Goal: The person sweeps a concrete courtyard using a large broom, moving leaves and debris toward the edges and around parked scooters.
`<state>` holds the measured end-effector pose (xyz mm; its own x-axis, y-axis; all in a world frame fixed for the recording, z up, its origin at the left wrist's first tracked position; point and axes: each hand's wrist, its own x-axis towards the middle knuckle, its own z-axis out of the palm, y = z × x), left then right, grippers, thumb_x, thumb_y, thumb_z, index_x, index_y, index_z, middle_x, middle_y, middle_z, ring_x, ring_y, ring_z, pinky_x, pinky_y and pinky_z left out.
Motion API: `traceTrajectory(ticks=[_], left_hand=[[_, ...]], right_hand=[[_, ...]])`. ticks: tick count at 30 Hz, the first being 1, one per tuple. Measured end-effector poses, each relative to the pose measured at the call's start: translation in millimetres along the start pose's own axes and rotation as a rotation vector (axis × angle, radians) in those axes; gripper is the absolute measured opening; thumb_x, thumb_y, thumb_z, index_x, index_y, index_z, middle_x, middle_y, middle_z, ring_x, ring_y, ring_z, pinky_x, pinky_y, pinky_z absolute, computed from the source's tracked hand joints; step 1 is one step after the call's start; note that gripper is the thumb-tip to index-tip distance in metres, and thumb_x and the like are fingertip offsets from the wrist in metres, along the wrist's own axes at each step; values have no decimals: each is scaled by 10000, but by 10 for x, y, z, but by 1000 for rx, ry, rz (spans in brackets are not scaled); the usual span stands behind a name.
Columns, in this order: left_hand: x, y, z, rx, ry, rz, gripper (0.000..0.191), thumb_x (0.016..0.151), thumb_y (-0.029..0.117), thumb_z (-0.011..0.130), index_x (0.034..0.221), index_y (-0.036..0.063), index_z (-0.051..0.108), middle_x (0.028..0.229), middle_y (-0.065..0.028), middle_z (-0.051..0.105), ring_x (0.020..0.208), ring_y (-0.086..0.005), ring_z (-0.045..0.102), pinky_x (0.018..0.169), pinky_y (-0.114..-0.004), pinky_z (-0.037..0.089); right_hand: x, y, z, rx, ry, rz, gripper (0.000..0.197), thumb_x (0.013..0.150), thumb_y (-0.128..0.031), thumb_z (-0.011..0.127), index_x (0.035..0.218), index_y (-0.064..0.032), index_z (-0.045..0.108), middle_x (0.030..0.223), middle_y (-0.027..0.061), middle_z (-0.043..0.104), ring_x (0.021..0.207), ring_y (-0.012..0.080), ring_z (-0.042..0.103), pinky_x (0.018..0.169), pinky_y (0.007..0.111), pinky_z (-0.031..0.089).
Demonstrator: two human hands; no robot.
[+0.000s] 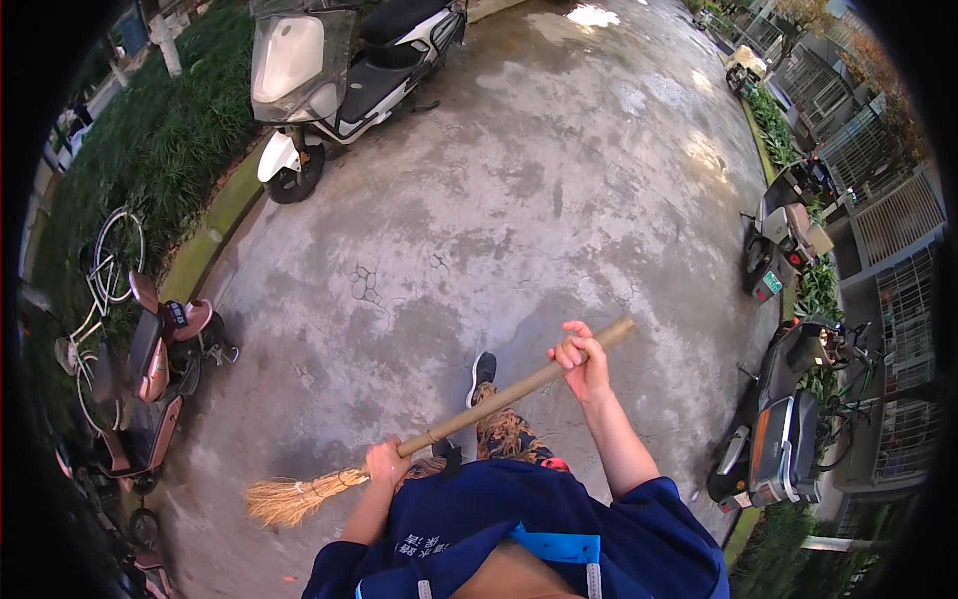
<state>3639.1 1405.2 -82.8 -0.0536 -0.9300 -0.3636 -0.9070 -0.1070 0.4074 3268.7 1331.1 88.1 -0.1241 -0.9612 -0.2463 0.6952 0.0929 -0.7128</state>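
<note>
A broom with a thick wooden or bamboo handle (pixel 494 400) lies slantwise across the front of my body. My left hand (pixel 387 463) grips it low, just above the bound straw bristles (pixel 292 498), which point to the lower left off the ground or close to it; the gap cannot be told. Near the handle's upper end, my right hand (pixel 581 361) is wrapped round the shaft, with its index finger partly raised. One black shoe (pixel 484 371) shows on the pavement beyond the handle.
Cracked concrete pavement (pixel 479 224) stretches ahead. On the left stand a white scooter (pixel 382 82), a pink scooter (pixel 161 359) and a bicycle (pixel 97 292) beside a mossy kerb (pixel 224 217). Along the right kerb are a dark scooter (pixel 771 434), another scooter (pixel 778 239) and plants (pixel 819 288).
</note>
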Motion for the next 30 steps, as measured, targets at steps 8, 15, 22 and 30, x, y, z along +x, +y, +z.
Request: traceTrajectory(ticks=[8,15,22,30], left_hand=[[1066,637,-309,104,-16,130,191,703,283,633,808,126,660,726,-157,637,738,-351,617,681,-445,490],[2160,1803,-558,123,-111,320,220,695,289,645,837,122,661,751,-160,639,751,-342,622,707,-440,495],[3324,3019,-849,112,-59,607,123,668,210,619,753,121,622,662,-112,614,696,-314,610,712,-433,456],[4589,3606,-1195,59,-10,849,105,647,145,622,728,108,565,642,-100,594,682,-320,598,698,-420,453]], right_hand=[[838,-447,-456,112,-61,-114,217,824,-120,450,1031,-73,498,526,-34,306,509,101,364,756,333,419],[1358,-1460,-741,132,-32,-357,213,834,-119,446,1030,-80,520,522,-40,309,485,92,345,739,330,428],[1413,-2273,-847,72,-56,-680,215,834,-57,451,1015,-58,567,515,-43,316,468,78,340,778,315,426],[1516,-2205,-97,-172,-119,-905,165,868,-42,404,978,-47,527,548,-21,316,544,88,349,918,343,355]])
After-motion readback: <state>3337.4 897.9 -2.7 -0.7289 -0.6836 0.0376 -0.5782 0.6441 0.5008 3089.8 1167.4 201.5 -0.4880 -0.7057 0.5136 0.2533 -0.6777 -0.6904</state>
